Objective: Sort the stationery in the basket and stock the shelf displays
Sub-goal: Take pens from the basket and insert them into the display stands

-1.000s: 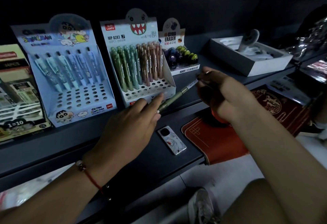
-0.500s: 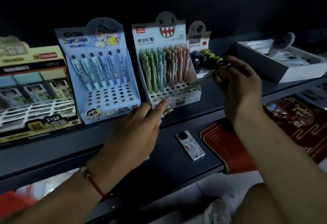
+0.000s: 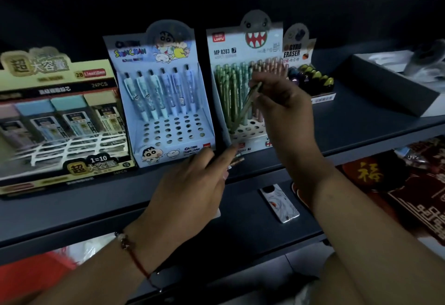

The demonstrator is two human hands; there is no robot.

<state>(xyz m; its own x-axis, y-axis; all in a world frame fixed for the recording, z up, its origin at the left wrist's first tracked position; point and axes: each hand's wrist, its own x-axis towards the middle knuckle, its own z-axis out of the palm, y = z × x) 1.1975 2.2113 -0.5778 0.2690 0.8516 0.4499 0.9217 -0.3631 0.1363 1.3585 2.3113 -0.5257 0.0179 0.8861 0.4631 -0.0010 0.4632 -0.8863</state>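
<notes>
My right hand [image 3: 286, 109] pinches a green mechanical pencil [image 3: 245, 107] near its top. The pencil slants down-left, and its tip meets the perforated tray of the monster-faced pencil display [image 3: 224, 51], which holds rows of green and pink pencils. My left hand [image 3: 190, 191] hovers low in front of that display, and the ends of a few more pencils [image 3: 237, 160] poke out past its fingertips. How it grips them is hidden under the palm. A blue cartoon pen display [image 3: 168, 133] stands to the left with one row of pens and many bare holes.
A yellow lead-refill box [image 3: 60, 121] sits far left and a gyro eraser box [image 3: 310, 80] right of the pencils. A white open box [image 3: 385, 88] is at the right end. On the lower shelf lie a small patterned card [image 3: 279, 202] and red mats [image 3: 397, 191].
My right hand has carried the green pencil up and left, from beside the eraser box to the monster display's tray. The view has shifted right to left; my left hand stays low.
</notes>
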